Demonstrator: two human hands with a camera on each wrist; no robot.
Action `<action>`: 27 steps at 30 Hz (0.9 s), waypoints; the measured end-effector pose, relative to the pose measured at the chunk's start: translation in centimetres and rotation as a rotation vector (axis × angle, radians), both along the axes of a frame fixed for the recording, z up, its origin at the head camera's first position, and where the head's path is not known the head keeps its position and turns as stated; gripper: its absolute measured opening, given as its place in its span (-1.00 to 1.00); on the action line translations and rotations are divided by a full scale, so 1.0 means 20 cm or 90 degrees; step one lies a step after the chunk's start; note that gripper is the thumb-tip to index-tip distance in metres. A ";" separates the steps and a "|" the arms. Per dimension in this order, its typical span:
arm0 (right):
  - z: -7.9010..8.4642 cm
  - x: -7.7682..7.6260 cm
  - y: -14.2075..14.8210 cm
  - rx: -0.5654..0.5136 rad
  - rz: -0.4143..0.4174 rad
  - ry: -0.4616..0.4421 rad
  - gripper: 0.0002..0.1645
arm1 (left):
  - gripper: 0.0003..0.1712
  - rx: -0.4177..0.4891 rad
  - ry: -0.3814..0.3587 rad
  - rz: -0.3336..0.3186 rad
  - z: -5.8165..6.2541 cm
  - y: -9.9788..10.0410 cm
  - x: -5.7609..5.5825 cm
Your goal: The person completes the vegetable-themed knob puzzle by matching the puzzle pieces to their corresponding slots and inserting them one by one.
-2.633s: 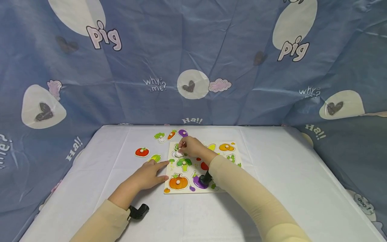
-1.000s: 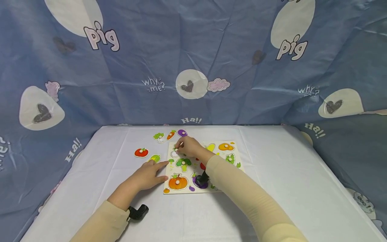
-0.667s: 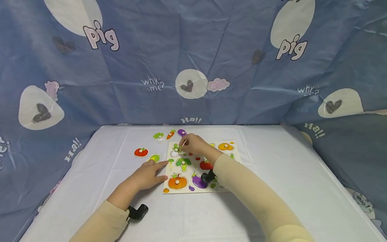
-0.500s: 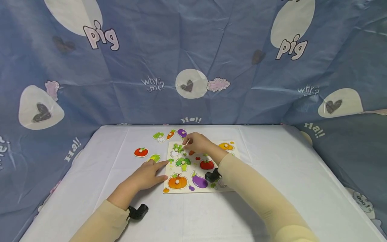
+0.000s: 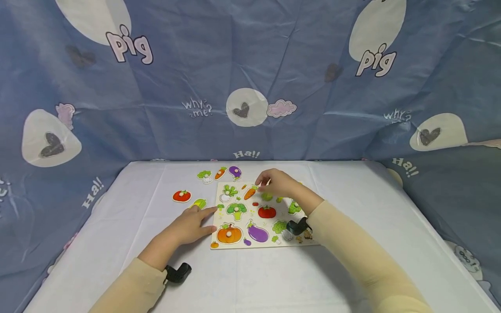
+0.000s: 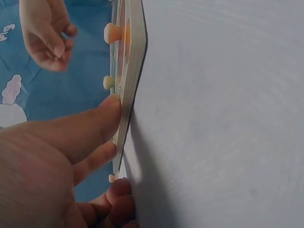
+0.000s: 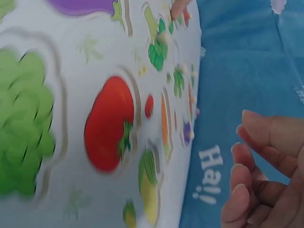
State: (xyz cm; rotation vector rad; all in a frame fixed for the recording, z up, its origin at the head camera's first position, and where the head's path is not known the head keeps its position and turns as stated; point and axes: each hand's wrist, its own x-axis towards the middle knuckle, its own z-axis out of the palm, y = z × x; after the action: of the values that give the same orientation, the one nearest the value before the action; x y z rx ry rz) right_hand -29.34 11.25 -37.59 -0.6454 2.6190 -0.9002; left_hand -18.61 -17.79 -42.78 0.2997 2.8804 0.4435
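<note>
My left hand [image 5: 192,226] lies at the left edge of a vegetable puzzle board [image 5: 250,216], its thumb and forefinger touching that edge. In the left wrist view the thumb [image 6: 107,116] presses against the side of the board. My right hand [image 5: 277,183] hovers over the board's back part, beside the carrot picture, with loosely bent fingers and nothing between them. Knobbed turnip [image 5: 227,193], broccoli [image 5: 236,210] and pumpkin [image 5: 228,235] pieces sit in the board's left column. The tomato [image 7: 110,124] and eggplant [image 5: 257,233] pictures show as recesses without knobs.
Loose knobbed pieces lie on the white table [image 5: 235,282]: bok choy [image 5: 204,175], carrot [image 5: 220,173] and eggplant [image 5: 235,172] behind the board, tomato [image 5: 182,196] to its left. A green and yellow piece [image 5: 200,203] is partly hidden by my left hand. A blue printed cloth [image 5: 321,134] hangs behind.
My right hand has let go of the turnip piece and moved right across the board, uncovering the turnip and the carrot picture. My left hand stays at the board's edge.
</note>
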 end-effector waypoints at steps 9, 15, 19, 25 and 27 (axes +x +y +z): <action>0.04 0.05 0.22 0.033 -0.005 0.027 -0.72 | -0.22 -0.004 -0.001 -0.003 0.00 0.00 0.00; 0.01 0.07 0.35 0.055 0.002 0.024 -0.74 | -0.22 -0.004 -0.002 -0.003 0.01 0.00 -0.01; -0.01 0.09 0.43 0.054 0.020 0.010 -0.73 | -0.21 -0.006 -0.001 -0.003 0.01 0.00 -0.01; -0.04 0.12 0.53 0.043 0.025 0.000 -0.72 | -0.21 -0.003 0.001 -0.005 0.00 0.00 -0.01; -0.05 0.13 0.56 0.039 0.028 0.002 -0.72 | -0.21 -0.005 0.001 -0.006 0.00 0.00 -0.01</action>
State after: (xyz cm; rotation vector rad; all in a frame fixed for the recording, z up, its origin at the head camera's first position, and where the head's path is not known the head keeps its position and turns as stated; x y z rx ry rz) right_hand -26.75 22.44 -38.60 -0.6855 2.6146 -0.8027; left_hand -18.83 -17.84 -42.75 0.3122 2.8797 0.4297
